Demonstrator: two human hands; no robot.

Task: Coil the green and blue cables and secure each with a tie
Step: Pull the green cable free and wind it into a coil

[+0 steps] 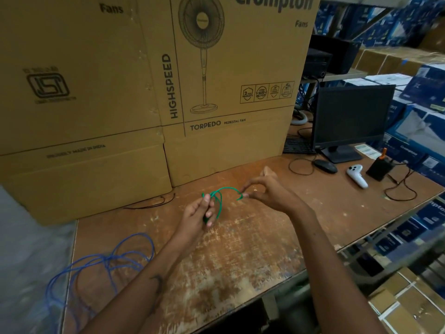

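Green cable (218, 197) sits at the centre of the frame, held above the worn wooden worktop (240, 249) between both hands. The left hand (197, 210) is closed in a loose fist around a small bundle of its loops, thumb on top, with one loop hanging down just to the right of the knuckles. From that bundle a strand arches up and to the right to the right hand (267, 190), whose fingers (248, 195) are pinched shut on the strand's end; the other fingers curl above it. Both forearms reach in from the bottom edge of the frame.

Blue cable (101, 259) lies uncoiled in loose, tangled loops at the lower left, partly on the worktop and partly hanging past its left edge; it is blurred.

Large cardboard fan boxes (144, 92) stand along the back of the worktop, filling the upper left and centre. At the right of the frame are a dark monitor (351, 114), a keyboard (297, 145), a black mouse (325, 166), a white controller (356, 175) and a small black device with an orange tip (380, 166). No tie can be made out.
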